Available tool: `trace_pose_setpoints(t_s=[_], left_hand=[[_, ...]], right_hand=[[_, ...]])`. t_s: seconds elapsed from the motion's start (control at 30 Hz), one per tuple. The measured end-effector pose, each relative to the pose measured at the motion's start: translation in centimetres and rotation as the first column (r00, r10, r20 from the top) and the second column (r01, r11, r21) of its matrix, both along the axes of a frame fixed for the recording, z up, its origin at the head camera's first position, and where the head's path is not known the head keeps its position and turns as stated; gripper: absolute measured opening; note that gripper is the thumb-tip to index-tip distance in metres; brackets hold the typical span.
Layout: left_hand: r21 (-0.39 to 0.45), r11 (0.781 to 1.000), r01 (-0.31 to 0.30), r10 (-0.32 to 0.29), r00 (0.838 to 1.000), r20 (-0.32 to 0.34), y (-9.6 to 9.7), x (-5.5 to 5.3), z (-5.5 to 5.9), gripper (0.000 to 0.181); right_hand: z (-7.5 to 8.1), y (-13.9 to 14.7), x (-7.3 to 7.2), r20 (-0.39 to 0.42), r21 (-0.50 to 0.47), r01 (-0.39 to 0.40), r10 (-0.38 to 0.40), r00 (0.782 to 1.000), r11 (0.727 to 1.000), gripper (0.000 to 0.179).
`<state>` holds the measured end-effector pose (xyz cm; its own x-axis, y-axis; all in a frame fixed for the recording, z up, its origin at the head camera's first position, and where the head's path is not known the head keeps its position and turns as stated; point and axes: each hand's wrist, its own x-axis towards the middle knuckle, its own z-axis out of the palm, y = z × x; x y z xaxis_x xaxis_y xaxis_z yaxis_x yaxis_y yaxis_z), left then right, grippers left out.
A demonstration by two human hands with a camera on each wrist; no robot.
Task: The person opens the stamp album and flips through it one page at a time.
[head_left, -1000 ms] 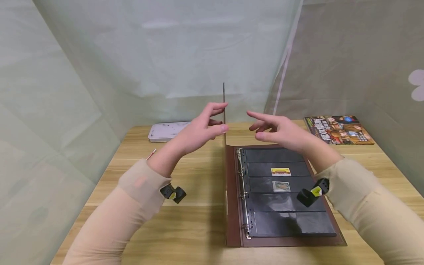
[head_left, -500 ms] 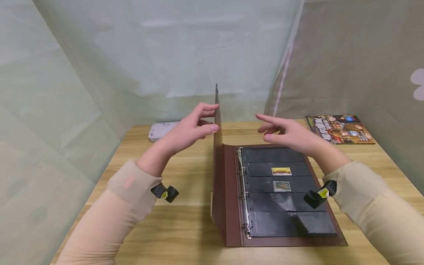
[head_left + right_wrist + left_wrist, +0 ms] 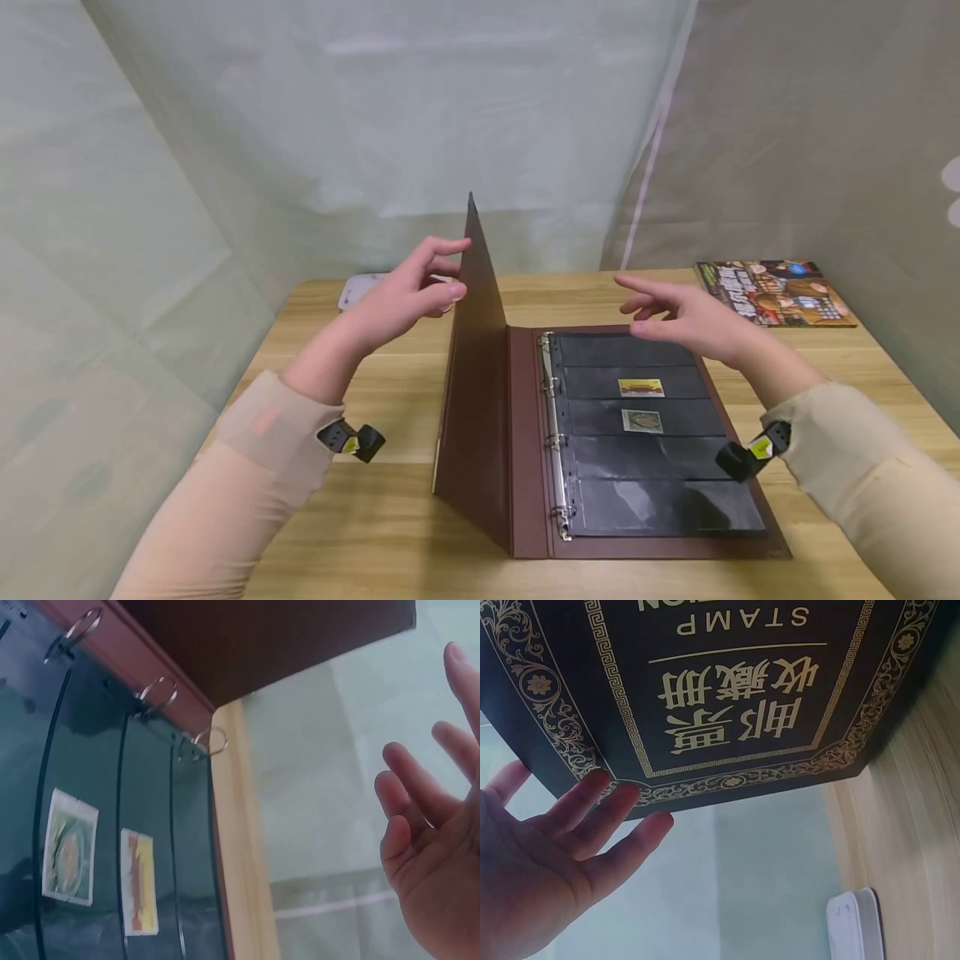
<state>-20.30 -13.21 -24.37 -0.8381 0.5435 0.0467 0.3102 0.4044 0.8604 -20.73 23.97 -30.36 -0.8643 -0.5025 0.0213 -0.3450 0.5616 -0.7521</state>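
A brown ring-bound stamp album lies open on the wooden table, its front cover [image 3: 480,400] standing steeply and leaning left. My left hand [image 3: 397,296] is at the outer side of the cover's free edge, fingertips touching it. Gold lettering and borders decorate the dark outside of the cover in the left wrist view. My right hand [image 3: 690,317] hovers above the album's far right part with relaxed fingers, holding nothing. On the black pocket page [image 3: 637,458] are a yellow-and-red stamp [image 3: 641,388] and a greenish stamp [image 3: 642,421]. Metal rings [image 3: 157,696] hold the page at the spine.
A magazine with a colourful cover [image 3: 776,293] lies at the table's back right. Partly hidden behind my left hand is a whitish flat case [image 3: 360,290] at the back left. Pale cloth [image 3: 480,125] hangs behind and beside the wooden table [image 3: 352,517].
The cover has swung from upright to leaning left, my left hand moving left with it. My right hand has drawn off to the right and slightly down. The page stays put.
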Motion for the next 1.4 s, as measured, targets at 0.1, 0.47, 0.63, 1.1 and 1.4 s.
trace_pose_setpoints(t_s=[0.1,0.47,0.63,1.1,1.4], left_hand=[[-0.003,1.0,-0.007,0.007,1.0,0.005,-0.2,0.1,0.1,0.055],[-0.003,0.999,-0.032,0.033,0.999,0.015,-1.2,0.3,-0.1,0.055],[0.017,0.999,-0.036,0.035,0.998,0.044,-1.6,0.2,-0.5,0.057],[0.041,0.997,-0.073,0.071,0.996,0.053,-2.8,0.6,-0.6,0.059],[0.036,0.992,-0.122,0.118,0.989,0.084,-3.7,0.9,-0.6,0.059]], right_hand=[[-0.5,0.8,0.1,0.01,0.017,0.021,-0.021,1.0,1.0,0.066],[-2.8,3.9,0.4,0.014,0.092,0.084,-0.086,0.996,0.992,0.066],[-3.9,5.1,0.7,0.016,0.128,0.112,-0.115,0.993,0.985,0.067],[-7.0,7.4,1.0,0.006,0.154,0.166,-0.169,0.986,0.974,0.064],[-8.6,8.7,1.4,0.044,0.184,0.168,-0.179,0.983,0.969,0.067]])
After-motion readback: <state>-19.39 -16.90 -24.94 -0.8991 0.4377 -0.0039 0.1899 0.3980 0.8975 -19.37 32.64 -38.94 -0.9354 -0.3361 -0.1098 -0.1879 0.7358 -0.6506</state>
